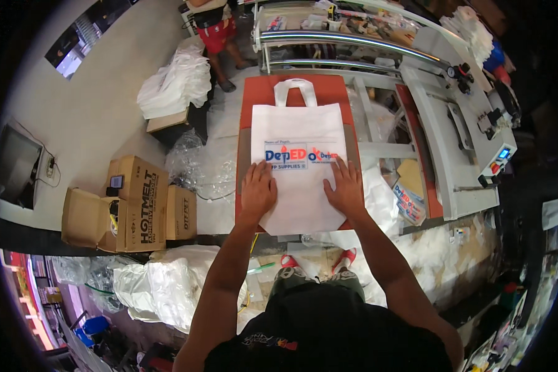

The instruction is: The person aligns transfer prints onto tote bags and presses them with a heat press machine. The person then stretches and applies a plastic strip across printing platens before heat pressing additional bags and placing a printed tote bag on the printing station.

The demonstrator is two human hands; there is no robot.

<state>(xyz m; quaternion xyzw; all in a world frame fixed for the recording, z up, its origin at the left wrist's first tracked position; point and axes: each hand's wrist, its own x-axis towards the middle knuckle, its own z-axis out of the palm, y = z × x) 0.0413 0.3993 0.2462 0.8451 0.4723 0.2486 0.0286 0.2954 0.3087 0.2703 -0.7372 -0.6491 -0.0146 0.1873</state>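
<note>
A white fabric tote bag (pixel 301 198) with a looped handle at its far end lies flat on a red-orange press bed (pixel 248 99). Blue and red print runs across its middle. My left hand (pixel 258 189) rests on the bag's left side, fingers stretched out, fingertips at the print's left end. On the right side my right hand (pixel 345 187) lies flat, its fingers spread near the print's right end and its thumb pointing inward. Neither hand grips anything.
Right of the bed stands a grey press machine (pixel 465 155) with a control box (pixel 502 158). A metal roller bar (pixel 353 42) crosses behind. Cardboard boxes (pixel 146 201) and a white bag stack (pixel 177 80) sit left. Another person (pixel 217 37) stands far left. Printed sheets (pixel 409 201) lie right.
</note>
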